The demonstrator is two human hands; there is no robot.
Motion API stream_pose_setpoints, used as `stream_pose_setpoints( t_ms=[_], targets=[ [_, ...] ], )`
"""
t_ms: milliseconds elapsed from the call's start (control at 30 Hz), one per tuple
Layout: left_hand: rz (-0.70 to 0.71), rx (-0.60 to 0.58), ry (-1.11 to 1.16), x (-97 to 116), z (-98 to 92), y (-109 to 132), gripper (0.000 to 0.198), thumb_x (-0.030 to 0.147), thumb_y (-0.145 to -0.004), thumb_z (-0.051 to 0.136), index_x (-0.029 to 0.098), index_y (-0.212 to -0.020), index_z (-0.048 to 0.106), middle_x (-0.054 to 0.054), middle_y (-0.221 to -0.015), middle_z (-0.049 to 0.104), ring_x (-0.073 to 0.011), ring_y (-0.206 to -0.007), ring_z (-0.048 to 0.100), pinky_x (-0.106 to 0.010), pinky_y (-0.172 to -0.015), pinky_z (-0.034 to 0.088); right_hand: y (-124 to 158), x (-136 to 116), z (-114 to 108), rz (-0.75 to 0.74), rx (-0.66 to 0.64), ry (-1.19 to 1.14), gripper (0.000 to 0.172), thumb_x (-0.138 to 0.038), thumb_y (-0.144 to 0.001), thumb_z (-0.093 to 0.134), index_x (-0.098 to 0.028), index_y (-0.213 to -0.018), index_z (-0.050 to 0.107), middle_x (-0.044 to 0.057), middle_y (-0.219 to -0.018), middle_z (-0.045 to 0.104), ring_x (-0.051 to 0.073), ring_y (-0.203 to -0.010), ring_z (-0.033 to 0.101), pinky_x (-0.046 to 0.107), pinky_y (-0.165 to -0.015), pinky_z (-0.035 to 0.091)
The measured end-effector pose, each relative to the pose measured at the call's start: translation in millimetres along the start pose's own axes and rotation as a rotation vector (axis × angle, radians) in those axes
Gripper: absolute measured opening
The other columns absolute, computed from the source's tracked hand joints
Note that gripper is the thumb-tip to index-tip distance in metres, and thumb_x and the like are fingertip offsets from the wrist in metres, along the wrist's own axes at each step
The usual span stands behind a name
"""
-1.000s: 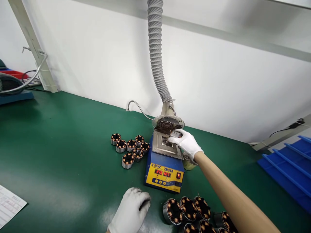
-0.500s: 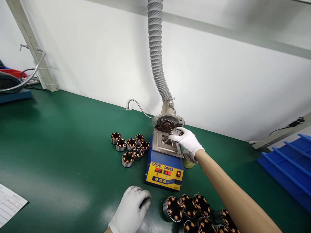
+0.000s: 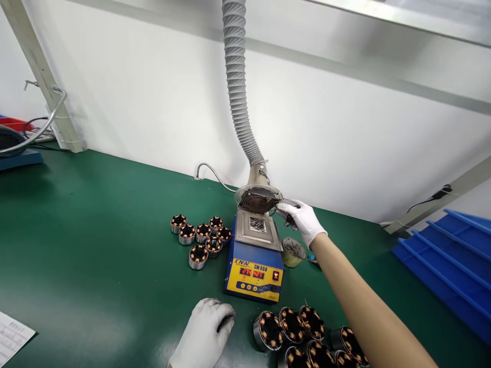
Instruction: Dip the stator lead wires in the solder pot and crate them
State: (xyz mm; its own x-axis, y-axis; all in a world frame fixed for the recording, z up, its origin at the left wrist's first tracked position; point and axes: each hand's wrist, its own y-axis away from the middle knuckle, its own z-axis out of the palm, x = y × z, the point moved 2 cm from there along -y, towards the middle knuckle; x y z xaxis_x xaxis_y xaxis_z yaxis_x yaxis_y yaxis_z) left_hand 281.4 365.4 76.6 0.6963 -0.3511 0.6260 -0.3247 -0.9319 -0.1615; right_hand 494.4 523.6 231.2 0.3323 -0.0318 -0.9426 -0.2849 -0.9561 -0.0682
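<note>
My right hand (image 3: 305, 222), in a white glove, is closed around a motor stator (image 3: 287, 214) just right of the solder pot's top; fingers hide much of it. The blue and yellow solder pot (image 3: 253, 278) has a square metal bath (image 3: 258, 224) with shiny, patchy solder. My gloved left hand (image 3: 207, 329) rests on the green table with fingers curled in; nothing shows in the hollow by the thumb. Several stators with copper windings (image 3: 198, 255) stand left of the pot. A second group of stators (image 3: 268, 329) stands in front, right of my left hand.
A grey extraction hose (image 3: 238, 87) ends in a round hood (image 3: 259, 197) behind the bath. Right of the pot stands a small tub (image 3: 293, 253) with a thin tool across it. Blue trays (image 3: 448, 271) lie at the right, a paper sheet (image 3: 15, 337) at the left.
My right hand has moved the stator from above the solder bath to the pot's right side, leaving the bath uncovered. The view has shifted slightly; my left hand keeps its curled pose.
</note>
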Motion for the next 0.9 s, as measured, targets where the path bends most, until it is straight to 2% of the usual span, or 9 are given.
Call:
stream_pose_setpoints(
  t_ms=[100,267,433,667,800,900],
  targets=[
    [-0.008,-0.025,-0.008,1.4,-1.3,-1.3,0.018,0.01,-0.08,0.051,0.019,-0.085,0.066,-0.003,-0.086,0.07,-0.0224,-0.086,0.063,-0.039,-0.082,0.05,-6.6,3.1,-0.3,0.073,0.041,-0.138,0.034,-0.036,-0.065,0.064,-0.014,-0.091,0.06,0.0,-0.058,0.058,0.009,-0.035,0.045,0.019,-0.031,0.021],
    [-0.03,-0.046,0.012,4.2,-6.3,-3.2,0.02,0.011,-0.08,0.05,0.02,-0.085,0.067,-0.003,-0.086,0.07,-0.0211,-0.084,0.063,-0.037,-0.081,0.049,-12.7,5.9,9.9,0.196,0.082,-0.338,0.019,-0.031,-0.069,0.061,-0.016,-0.081,0.057,-0.002,-0.054,0.057,0.007,-0.032,0.041,0.018,-0.029,0.022],
    [-0.055,-0.042,0.04,4.3,-8.2,-0.8,0.02,0.013,-0.082,0.049,0.022,-0.085,0.067,-0.003,-0.086,0.069,-0.0207,-0.085,0.061,-0.034,-0.08,0.048,-13.6,7.6,18.7,0.263,0.111,-0.441,0.011,-0.027,-0.073,0.061,-0.018,-0.074,0.055,-0.002,-0.051,0.056,0.007,-0.033,0.04,0.018,-0.028,0.027],
    [-0.058,-0.043,0.044,3.2,-7.5,0.1,0.02,0.014,-0.082,0.05,0.022,-0.087,0.067,-0.002,-0.087,0.069,-0.021,-0.086,0.06,-0.034,-0.081,0.047,-15.8,7.0,27.3,0.252,0.144,-0.497,0.011,-0.023,-0.071,0.065,-0.019,-0.071,0.054,-0.003,-0.057,0.058,0.008,-0.042,0.048,0.018,-0.035,0.039],
    [-0.054,-0.047,0.045,4.4,-10.1,0.5,0.019,0.014,-0.081,0.051,0.022,-0.087,0.067,-0.003,-0.088,0.069,-0.021,-0.087,0.06,-0.034,-0.083,0.046,-13.5,4.2,27.1,0.221,0.133,-0.451,0.01,-0.024,-0.07,0.064,-0.02,-0.073,0.055,-0.003,-0.058,0.059,0.008,-0.041,0.048,0.019,-0.035,0.039],
    [-0.054,-0.05,0.042,4.9,-11.1,1.6,0.019,0.014,-0.082,0.051,0.022,-0.087,0.067,-0.003,-0.089,0.069,-0.0213,-0.088,0.06,-0.035,-0.084,0.046,-7.4,3.8,21.7,0.186,0.096,-0.364,0.015,-0.026,-0.068,0.065,-0.019,-0.079,0.058,-0.002,-0.058,0.059,0.008,-0.038,0.047,0.019,-0.031,0.032]
  ],
)
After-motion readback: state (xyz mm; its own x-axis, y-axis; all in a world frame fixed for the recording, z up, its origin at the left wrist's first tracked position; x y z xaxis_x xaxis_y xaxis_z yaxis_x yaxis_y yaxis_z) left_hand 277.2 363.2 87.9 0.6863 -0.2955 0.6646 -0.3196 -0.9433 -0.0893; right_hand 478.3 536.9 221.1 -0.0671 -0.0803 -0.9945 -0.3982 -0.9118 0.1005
